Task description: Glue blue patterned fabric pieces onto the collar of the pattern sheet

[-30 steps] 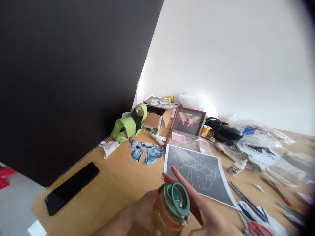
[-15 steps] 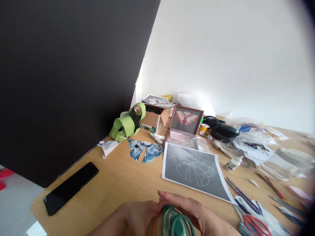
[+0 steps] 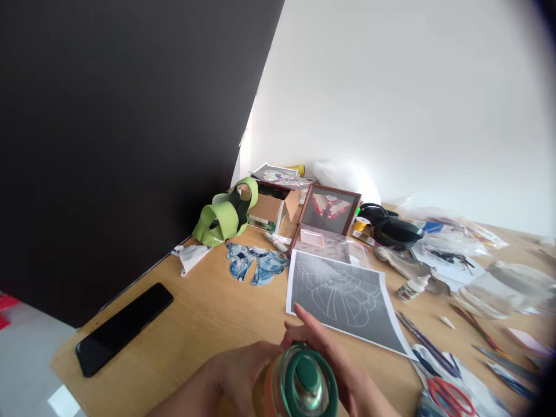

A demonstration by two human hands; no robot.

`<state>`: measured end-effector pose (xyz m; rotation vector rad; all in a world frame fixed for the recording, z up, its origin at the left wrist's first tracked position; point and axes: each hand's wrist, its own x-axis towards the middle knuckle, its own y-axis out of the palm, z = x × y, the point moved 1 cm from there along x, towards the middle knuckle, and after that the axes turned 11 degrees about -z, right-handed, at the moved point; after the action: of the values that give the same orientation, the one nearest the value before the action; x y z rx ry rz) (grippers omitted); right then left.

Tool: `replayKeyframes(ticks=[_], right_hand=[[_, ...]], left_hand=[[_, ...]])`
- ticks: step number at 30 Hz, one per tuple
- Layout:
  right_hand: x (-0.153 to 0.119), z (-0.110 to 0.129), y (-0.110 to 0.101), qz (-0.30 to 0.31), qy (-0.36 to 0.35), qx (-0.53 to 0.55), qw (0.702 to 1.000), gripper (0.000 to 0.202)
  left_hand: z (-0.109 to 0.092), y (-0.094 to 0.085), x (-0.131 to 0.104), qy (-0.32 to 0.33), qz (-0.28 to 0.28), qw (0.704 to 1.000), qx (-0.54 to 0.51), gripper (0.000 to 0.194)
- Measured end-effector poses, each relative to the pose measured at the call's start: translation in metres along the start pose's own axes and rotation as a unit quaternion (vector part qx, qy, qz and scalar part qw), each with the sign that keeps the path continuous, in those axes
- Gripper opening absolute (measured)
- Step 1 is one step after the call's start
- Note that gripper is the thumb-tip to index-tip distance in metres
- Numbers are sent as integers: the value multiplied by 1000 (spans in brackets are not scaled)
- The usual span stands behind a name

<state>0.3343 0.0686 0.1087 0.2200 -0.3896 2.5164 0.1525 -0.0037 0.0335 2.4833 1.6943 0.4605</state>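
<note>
Between my two hands, at the bottom centre, is a bottle (image 3: 309, 375) with a round green lid and a green ring around its top. My left hand (image 3: 243, 370) is wrapped round the bottle's left side. My right hand (image 3: 324, 347) rests along its far right side, with the index finger stretched up and the other fingers bent against it. The lower part of the bottle is out of view. Just beyond my right hand lies a sheet of paper (image 3: 343, 298) with a white scalloped line drawing on dark grey.
A black phone (image 3: 125, 327) lies at the left edge. Blue patterned cut-outs (image 3: 256, 263) and a green strap roll (image 3: 221, 220) are farther back. A framed butterfly-shaped piece (image 3: 330, 208), a glue bottle (image 3: 412, 288) and red-handled scissors (image 3: 449, 397) are to the right.
The bottle's lid has tilted up to face the camera and its ring looks upright around it. My right index finger has lifted away from the other fingers.
</note>
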Motion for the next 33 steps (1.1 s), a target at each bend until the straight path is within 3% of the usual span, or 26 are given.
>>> replayKeyframes(ticks=[3,6,9,12,13,15,16,18,20,21,23,25,29,33], right_hand=[[3,-9,-1,12,3,-23,1000,102],[8,-19,-2,58,1,-43,997,106],[13,-20,0,42,16,-46,998,100],[24,-8,3,17,29,-29,999,93],[30,-3,3,10,29,-24,999,88],[49,9,1,-18,16,-24,999,75],[61,13,0,-41,7,-28,999,69],[92,14,0,-89,-9,-38,995,63],[130,5,2,-167,-23,-45,985,64],[150,-4,4,-202,-33,-48,978,66],[192,-25,11,-264,-45,-75,960,71],[231,-48,19,-327,-21,-159,931,73],[291,-81,38,-367,-2,-198,909,71],[328,-101,52,-394,28,-217,893,69]], left_hand=[[-12,0,0,-4,3,999,-31,70],[-21,0,-1,-1,-12,1000,-18,82],[-25,-2,-2,-2,-28,1000,10,88],[-23,-6,-1,-6,-56,998,-27,99],[-21,-9,0,6,-98,994,-53,101],[-16,-20,1,53,-260,959,-98,99],[-14,-27,1,78,-367,920,-108,94],[-9,-41,-2,105,-560,816,-100,79],[-6,-51,-5,111,-669,732,-61,66],[-6,-54,-5,112,-696,708,-39,61],[-5,-56,-6,115,-719,686,-5,57],[-3,-55,-5,118,-721,683,12,58],[1,-51,-2,119,-708,695,18,58],[1,-49,-1,114,-712,693,-4,59]])
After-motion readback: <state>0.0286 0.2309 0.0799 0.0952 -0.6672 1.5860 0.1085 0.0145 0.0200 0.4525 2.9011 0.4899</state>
